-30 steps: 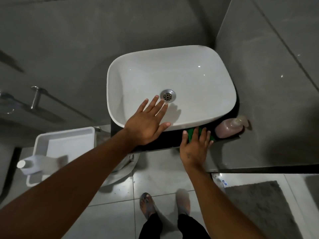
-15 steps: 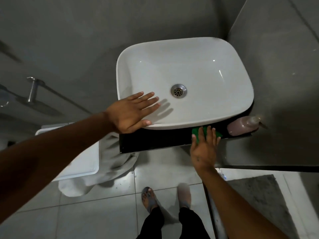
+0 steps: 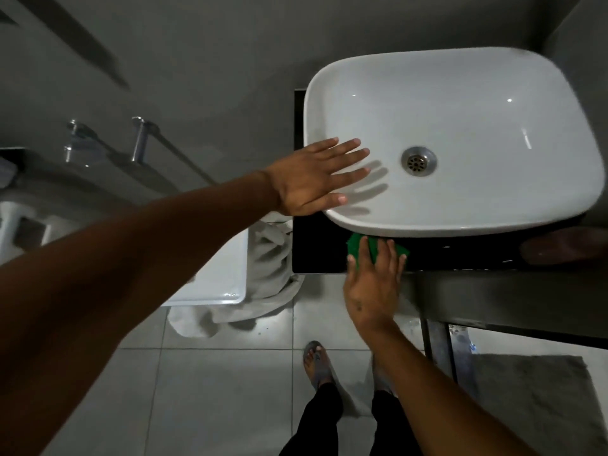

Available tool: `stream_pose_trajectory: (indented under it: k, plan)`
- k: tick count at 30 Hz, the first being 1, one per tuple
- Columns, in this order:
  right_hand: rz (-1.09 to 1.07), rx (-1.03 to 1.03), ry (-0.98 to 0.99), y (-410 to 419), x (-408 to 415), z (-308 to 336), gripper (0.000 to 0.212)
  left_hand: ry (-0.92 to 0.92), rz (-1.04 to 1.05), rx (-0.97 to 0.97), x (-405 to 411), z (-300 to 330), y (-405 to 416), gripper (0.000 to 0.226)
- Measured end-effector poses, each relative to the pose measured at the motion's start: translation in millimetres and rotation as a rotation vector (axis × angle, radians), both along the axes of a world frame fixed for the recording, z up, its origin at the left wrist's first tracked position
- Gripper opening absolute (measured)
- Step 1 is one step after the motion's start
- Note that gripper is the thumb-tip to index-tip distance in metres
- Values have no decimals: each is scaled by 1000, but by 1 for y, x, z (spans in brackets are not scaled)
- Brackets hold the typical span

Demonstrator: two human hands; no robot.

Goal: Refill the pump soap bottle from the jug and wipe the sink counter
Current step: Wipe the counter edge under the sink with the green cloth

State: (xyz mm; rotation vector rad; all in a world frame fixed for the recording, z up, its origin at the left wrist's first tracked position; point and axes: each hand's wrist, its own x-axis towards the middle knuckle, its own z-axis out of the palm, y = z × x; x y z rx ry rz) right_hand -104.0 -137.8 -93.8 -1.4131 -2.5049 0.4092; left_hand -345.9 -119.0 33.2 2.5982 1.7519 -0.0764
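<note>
The right hand (image 3: pixel 373 284) lies flat on a green cloth (image 3: pixel 355 246), its fingers (image 3: pixel 363 255) stretched straight and close together, pressing the cloth down on the dark bench (image 3: pixel 316 251) just in front of the white sink (image 3: pixel 460 136); a flat palm like this spreads the pressure, which suits wiping better than a pinch would. The cloth sits partly under the overhanging front rim of the sink, so it seems the narrow strip there is being cleaned. The left hand (image 3: pixel 312 179) rests open on the near left corner of the sink, fingers spread wide and holding nothing; I judge it is there to support the body while the person leans forward. The pump soap bottle (image 3: pixel 562 250) lies at the right end of the bench, dark and blurred, well apart from the cloth. The jug I cannot find with certainty. Below, on the tiled floor (image 3: pixel 214 390), a pale towel (image 3: pixel 273 281) hangs beside a white basin (image 3: pixel 217 274).
</note>
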Motion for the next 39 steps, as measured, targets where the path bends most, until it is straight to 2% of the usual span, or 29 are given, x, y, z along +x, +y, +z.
stream_pose_trajectory:
  k: [3, 7, 10, 13, 16, 20, 23, 25, 28, 31, 36, 39]
  plan:
    - [163, -32, 38, -37, -49, 8, 46, -7, 3, 4, -1, -2, -1, 64]
    - [349, -41, 5, -40, -30, 5, 45, -8, 17, -4, -1, 0, -3, 66]
    - [305, -25, -8, -19, -18, 4, 47, -9, 40, 15, 0, 0, -4, 67]
    - [248, -33, 3, -25, -55, 5, 46, -27, 82, 27, 3, -3, -6, 67]
    - [420, -6, 21, -42, -79, 6, 41, -53, 103, 23, 6, -3, -7, 68]
    - [582, -31, 41, -30, -32, -1, 42, -35, 126, -8, 6, 2, -10, 69]
    - [443, -38, 47, -8, -1, 1, 45, -30, 187, -15, 13, 3, -13, 71]
    - [315, -77, 49, -6, -20, 4, 44, -45, 260, -14, 22, 3, -14, 76]
    - [417, -90, 58, -16, -41, 13, 45, -30, 318, -18, 47, 1, -15, 80]
    - [476, -99, 63, -6, 1, 9, 46, -30, 316, -55, 72, 0, -9, 84]
    - [47, -62, 156, 61, 99, 3, 38, -26, 312, -50, 89, -1, 3, 85]
    - [-126, -45, 204, 113, 135, 4, 34, -1, 328, -73, 91, 0, 5, 86]
